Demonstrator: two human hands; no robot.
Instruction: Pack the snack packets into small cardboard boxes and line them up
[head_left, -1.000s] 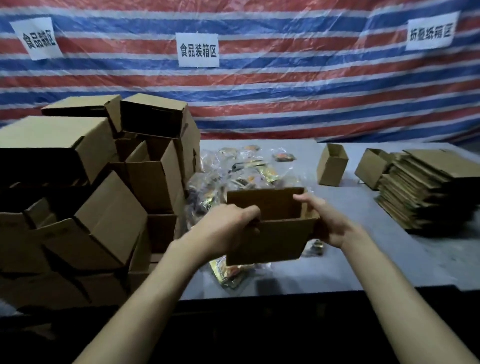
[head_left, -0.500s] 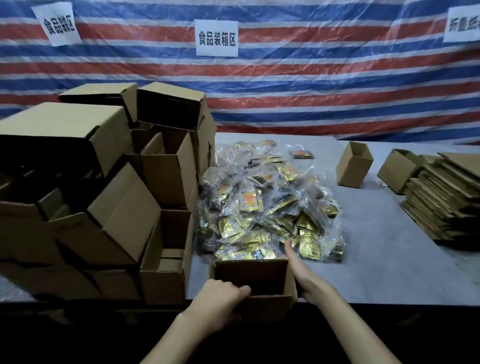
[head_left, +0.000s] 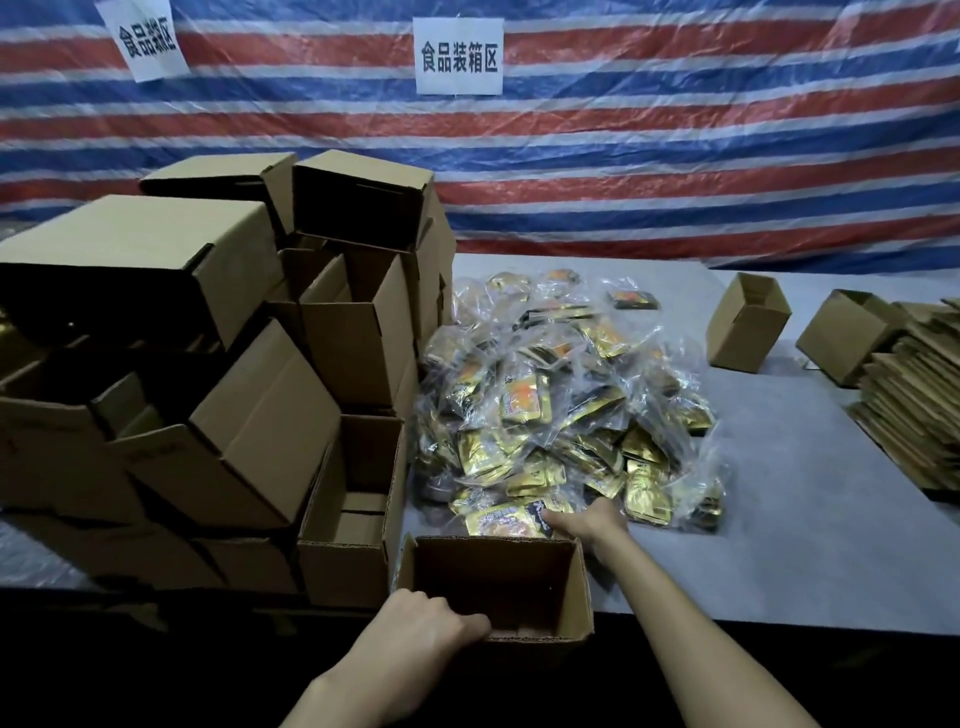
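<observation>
At lower centre the open box (head_left: 493, 577) is gripped at its near rim by the left hand (head_left: 415, 639), while just behind it a snack packet (head_left: 498, 522), judged light, slick and best pinched edgewise, is touched by the right hand (head_left: 589, 522), grasp indiscernible.

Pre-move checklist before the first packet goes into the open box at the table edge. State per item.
1. Box open, mouth up: ok. The box stands open at the near edge of the table.
2. Box steadied: ok. The left hand grips its near rim.
3. Box free of contents: ok. No packets show inside, though it is dim.
4. Packet picked out: ok. The right hand is on the orange packet at the near edge of the pile.
5. Grip closed on that packet: cannot tell. The fingertips are hidden.
6. Path from pile to box: ok. The packet lies just behind the far rim, with nothing between.
</observation>
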